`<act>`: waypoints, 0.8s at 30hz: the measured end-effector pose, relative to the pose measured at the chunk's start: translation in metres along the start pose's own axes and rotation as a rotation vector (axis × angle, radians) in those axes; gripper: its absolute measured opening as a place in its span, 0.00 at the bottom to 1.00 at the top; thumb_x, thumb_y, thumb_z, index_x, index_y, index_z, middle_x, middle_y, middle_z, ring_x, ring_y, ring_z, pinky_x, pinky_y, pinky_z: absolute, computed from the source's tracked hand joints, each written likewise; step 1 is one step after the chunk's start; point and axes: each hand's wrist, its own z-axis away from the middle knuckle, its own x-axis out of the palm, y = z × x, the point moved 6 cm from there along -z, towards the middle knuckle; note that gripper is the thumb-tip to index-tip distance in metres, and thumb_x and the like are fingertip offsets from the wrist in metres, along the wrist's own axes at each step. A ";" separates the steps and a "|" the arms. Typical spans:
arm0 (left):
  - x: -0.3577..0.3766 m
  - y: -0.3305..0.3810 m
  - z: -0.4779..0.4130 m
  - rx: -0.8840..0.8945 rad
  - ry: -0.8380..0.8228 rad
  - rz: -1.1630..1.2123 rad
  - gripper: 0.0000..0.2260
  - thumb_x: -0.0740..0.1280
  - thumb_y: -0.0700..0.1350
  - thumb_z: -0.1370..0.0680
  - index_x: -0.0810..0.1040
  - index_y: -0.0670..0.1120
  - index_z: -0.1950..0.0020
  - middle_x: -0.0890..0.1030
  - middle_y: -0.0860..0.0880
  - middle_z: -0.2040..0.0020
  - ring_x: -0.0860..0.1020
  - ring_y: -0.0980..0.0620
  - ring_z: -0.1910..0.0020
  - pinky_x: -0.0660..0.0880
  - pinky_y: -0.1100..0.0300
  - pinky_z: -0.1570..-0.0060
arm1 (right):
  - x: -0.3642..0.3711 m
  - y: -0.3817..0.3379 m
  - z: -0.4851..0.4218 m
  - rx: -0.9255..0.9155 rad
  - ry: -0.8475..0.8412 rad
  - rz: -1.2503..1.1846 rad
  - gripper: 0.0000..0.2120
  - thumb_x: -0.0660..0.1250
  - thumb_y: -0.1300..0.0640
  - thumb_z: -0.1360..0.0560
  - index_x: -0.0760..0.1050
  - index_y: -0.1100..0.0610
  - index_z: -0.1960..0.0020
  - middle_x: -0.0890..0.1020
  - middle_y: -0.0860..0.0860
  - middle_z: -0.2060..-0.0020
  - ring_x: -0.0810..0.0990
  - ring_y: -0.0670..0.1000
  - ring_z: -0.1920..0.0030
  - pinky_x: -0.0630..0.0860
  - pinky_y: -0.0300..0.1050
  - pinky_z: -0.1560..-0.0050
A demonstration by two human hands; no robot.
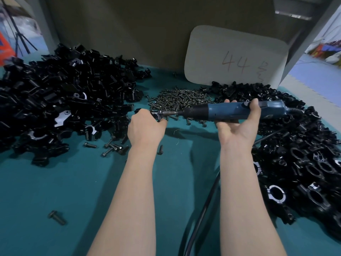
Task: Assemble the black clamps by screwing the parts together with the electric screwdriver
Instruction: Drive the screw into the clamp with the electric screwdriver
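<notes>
Over the middle of the teal counter [55, 182], your left grip [145, 124] is curled round a black clamp [156, 114], with only the clamp's right end showing past your fingers. Your right grip [238, 124] is turned palm up and closed round the blue electric screwdriver [228, 110], fingers under the body and thumb over the top. The tool lies almost level and points left, and its bit [168, 113] meets the exposed end of the clamp. Both are held clear of the counter, with a shadow beneath them. Just behind the tool sits a heap of dark screws [177, 99], and a few strays lie near your left forearm. One loose screw [57, 217] lies alone at lower left. A large pile of black parts [64, 95] fills the left side. Another pile of black clamps [304, 154] runs down the right side. A black cable [203, 209] passes beside your right forearm to the bottom edge. A white card marked "44" [234, 56] leans against the back wall.
</notes>
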 end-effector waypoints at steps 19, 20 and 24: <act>-0.002 -0.002 0.002 -0.005 0.008 0.011 0.14 0.69 0.47 0.26 0.68 0.46 0.66 0.82 0.43 0.61 0.75 0.45 0.67 0.64 0.61 0.74 | -0.002 0.000 -0.002 -0.033 0.031 -0.019 0.29 0.71 0.46 0.27 0.68 0.54 0.31 0.75 0.55 0.37 0.78 0.56 0.40 0.73 0.59 0.37; -0.002 -0.002 0.002 -0.005 0.006 0.013 0.13 0.69 0.48 0.26 0.68 0.46 0.65 0.82 0.43 0.61 0.75 0.45 0.67 0.64 0.60 0.73 | -0.002 0.000 -0.002 -0.041 0.034 -0.005 0.28 0.71 0.45 0.27 0.68 0.54 0.31 0.75 0.55 0.37 0.78 0.56 0.40 0.73 0.58 0.37; -0.002 -0.002 0.002 -0.009 0.001 0.019 0.11 0.69 0.48 0.26 0.70 0.45 0.63 0.82 0.43 0.60 0.76 0.45 0.65 0.66 0.60 0.71 | 0.000 -0.001 0.001 -0.062 0.029 0.025 0.27 0.70 0.45 0.27 0.69 0.55 0.32 0.77 0.55 0.38 0.79 0.55 0.41 0.75 0.56 0.40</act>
